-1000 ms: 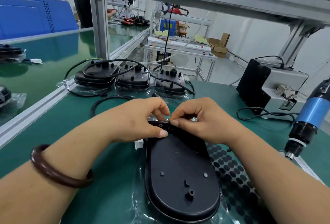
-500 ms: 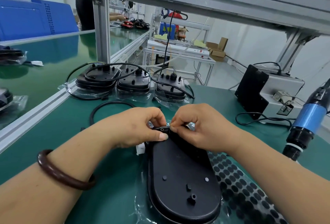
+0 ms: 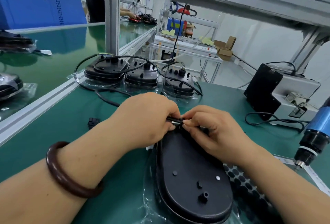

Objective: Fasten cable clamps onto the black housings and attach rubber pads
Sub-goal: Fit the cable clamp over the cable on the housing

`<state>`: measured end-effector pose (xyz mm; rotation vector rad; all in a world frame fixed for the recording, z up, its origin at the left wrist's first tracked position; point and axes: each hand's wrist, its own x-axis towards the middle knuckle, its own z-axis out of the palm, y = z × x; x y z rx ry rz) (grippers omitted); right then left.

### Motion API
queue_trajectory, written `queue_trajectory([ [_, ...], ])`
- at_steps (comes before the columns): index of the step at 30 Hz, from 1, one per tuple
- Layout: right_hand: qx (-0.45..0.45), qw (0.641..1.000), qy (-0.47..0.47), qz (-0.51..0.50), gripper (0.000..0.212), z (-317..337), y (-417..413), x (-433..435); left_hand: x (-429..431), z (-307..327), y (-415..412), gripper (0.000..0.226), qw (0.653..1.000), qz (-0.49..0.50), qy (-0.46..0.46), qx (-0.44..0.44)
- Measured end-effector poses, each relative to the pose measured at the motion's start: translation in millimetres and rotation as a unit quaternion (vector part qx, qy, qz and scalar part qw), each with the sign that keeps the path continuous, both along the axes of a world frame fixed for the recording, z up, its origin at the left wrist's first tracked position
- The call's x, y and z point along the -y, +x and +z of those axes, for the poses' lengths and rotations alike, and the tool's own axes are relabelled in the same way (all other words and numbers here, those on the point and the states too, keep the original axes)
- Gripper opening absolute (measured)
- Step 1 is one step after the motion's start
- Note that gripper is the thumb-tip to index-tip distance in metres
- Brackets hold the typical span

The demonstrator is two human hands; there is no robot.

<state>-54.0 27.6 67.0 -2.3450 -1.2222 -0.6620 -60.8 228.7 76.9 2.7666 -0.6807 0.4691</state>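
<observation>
A black oval housing (image 3: 189, 173) lies flat on clear plastic in front of me on the green mat. At its far end both hands meet. My left hand (image 3: 148, 118) pinches a black cable (image 3: 174, 119) with thumb and fingers. My right hand (image 3: 212, 131) grips a small black clamp (image 3: 182, 123) against that cable, fingertips touching the left hand's. The clamp is mostly hidden by fingers. A sheet of round black rubber pads (image 3: 244, 188) lies under my right forearm, right of the housing.
Three finished black housings (image 3: 141, 75) with coiled cables stand at the back of the mat. A blue electric screwdriver (image 3: 314, 134) hangs at the right, near a grey-black feeder box (image 3: 278, 90). Small black clips (image 3: 92, 122) lie left of my left hand. An aluminium rail (image 3: 39, 104) borders the left.
The hands have lifted slightly off the housing's far end, and the black cable is now pinched between them. The view has tilted a little upward and left.
</observation>
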Motion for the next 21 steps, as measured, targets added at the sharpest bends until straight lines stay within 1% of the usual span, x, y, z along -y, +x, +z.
queue_trajectory([
  [4,-0.016,1.000,-0.018,-0.001,0.012,1.5,-0.4,0.0,-1.6,-0.3,0.3,0.024,0.999,-0.003,-0.027,-0.022],
  [8,-0.025,0.999,-0.042,-0.023,0.015,2.0,-5.4,0.4,-1.8,-0.5,-1.3,0.026,0.996,-0.037,-0.065,-0.058],
  [10,-0.027,0.998,-0.037,-0.036,0.020,2.0,-7.9,0.7,1.4,-2.3,-3.0,0.028,0.992,-0.051,-0.092,-0.063],
  [14,-0.042,0.998,-0.038,-0.039,0.029,3.0,-11.8,4.1,7.4,-8.5,-5.5,0.031,0.986,-0.047,-0.151,-0.059],
  [18,-0.051,0.998,-0.036,-0.032,0.026,3.5,-12.8,7.3,12.3,-12.6,-3.7,0.024,0.972,-0.059,-0.215,-0.081],
  [21,-0.063,0.997,-0.039,-0.026,0.026,4.6,-12.8,9.4,14.7,-15.2,-0.7,0.025,0.963,-0.060,-0.241,-0.102],
])
